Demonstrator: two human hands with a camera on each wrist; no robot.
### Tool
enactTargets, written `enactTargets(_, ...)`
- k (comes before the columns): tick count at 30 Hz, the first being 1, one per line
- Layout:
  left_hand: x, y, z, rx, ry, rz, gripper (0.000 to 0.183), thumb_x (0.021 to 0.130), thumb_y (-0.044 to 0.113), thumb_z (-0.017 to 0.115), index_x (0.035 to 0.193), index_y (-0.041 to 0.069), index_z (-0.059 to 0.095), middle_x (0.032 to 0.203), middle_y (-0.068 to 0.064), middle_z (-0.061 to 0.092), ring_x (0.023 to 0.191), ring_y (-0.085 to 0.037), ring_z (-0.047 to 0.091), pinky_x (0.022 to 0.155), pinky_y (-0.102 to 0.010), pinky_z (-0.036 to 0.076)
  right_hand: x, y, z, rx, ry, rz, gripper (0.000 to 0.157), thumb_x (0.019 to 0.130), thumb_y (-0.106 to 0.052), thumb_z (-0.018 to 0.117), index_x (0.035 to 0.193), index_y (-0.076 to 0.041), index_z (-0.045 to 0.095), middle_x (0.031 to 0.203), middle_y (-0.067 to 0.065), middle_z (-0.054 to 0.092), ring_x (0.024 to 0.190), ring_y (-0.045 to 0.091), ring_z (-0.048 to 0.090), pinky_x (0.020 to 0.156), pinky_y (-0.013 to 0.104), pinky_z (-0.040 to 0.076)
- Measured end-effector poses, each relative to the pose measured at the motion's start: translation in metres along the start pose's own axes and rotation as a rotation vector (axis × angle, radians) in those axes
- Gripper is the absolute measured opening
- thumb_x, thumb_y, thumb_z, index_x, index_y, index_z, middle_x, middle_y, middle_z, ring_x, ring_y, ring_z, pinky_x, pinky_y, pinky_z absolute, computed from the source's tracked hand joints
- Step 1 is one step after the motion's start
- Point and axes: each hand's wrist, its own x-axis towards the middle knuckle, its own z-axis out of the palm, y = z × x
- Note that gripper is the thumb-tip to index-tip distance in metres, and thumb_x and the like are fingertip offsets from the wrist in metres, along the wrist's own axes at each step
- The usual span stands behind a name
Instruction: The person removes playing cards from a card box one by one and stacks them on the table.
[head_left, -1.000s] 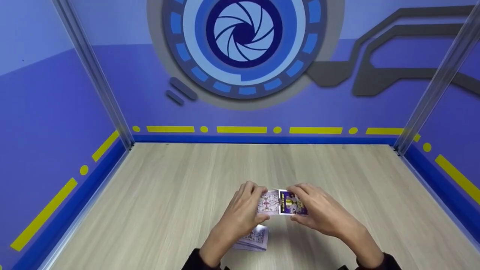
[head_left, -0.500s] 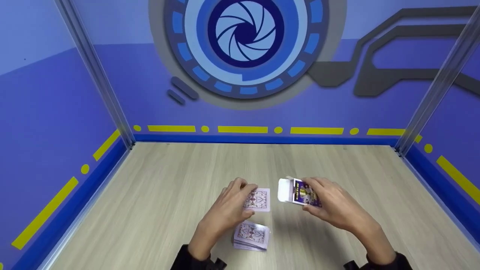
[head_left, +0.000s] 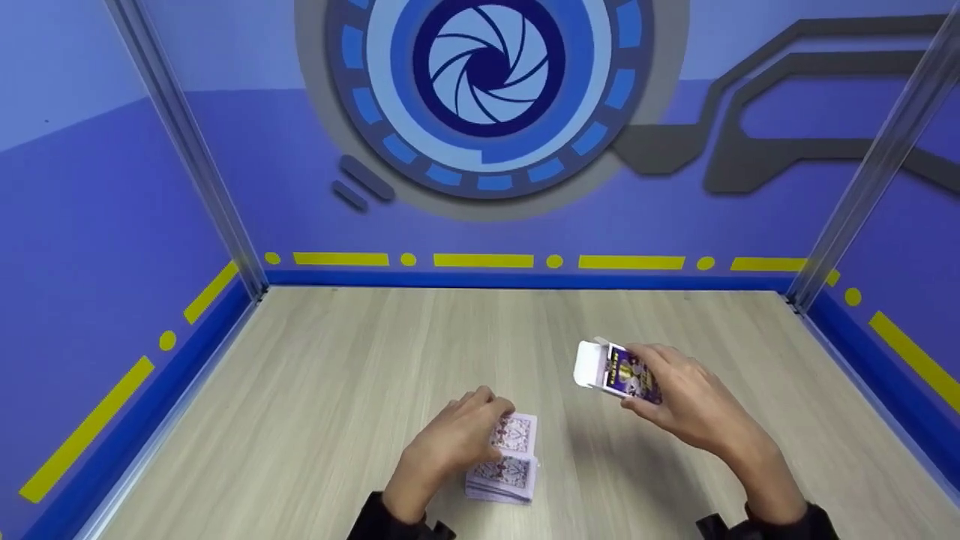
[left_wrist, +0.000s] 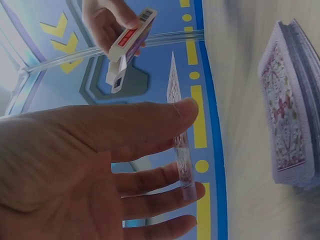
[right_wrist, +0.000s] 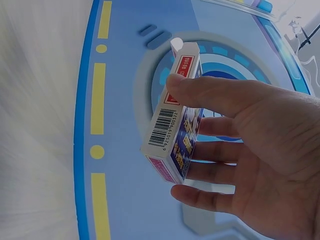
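In the head view my left hand [head_left: 459,435] pinches a thin playing card [head_left: 517,433] between thumb and fingers, its patterned back facing up. The left wrist view shows this card [left_wrist: 183,160] nearly edge-on, above the table; whether it is one card or a few I cannot tell. Just nearer to me lies a stack of playing cards [head_left: 506,476], slightly uneven at its edges. My right hand [head_left: 690,390] grips the card box [head_left: 631,373] in the air, its white end flap open toward the left. A barcode shows on the box's narrow side [right_wrist: 164,127].
The light wooden table [head_left: 337,375] reaches back to a blue-purple wall [head_left: 225,172] with yellow dashes. Side panels stand left and right, joined at clear corner posts [head_left: 862,165].
The card came out of the box as the hands parted. My left hand then moved toward me, over the stack's far edge, while my right hand moved right and away with the box.
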Motion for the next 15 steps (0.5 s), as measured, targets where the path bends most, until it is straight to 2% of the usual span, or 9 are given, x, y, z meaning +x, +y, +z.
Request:
enactTargets(8, 0.004, 0.002, 0.011, 0.015, -0.057, -0.004, 0.060, 0.073, 0.008, 0.089, 0.129, 0.012, 0.068, 0.109, 0.001, 0.060, 0.095, -0.014, 0.055, 0.094, -0.036, 0.050, -0.001, 0.003, -0.004, -0.009, 0.005, 0.023, 0.068, 0.083, -0.025, 0.088, 0.139, -0.003, 0.058, 0.128, 0.018, 0.064, 0.103, 0.030, 0.064, 0.080, 0.048, 0.054)
enactTargets(15, 0.007, 0.001, 0.020, 0.023, -0.092, -0.006, 0.056, 0.070, 0.006, 0.090, 0.122, 0.010, 0.070, 0.103, 0.000, 0.060, 0.093, -0.015, 0.055, 0.092, -0.036, 0.051, -0.001, 0.003, -0.003, -0.005, -0.005, 0.031, 0.067, 0.084, -0.026, 0.088, 0.139, -0.003, 0.058, 0.129, 0.017, 0.064, 0.101, 0.028, 0.064, 0.079, 0.046, 0.055)
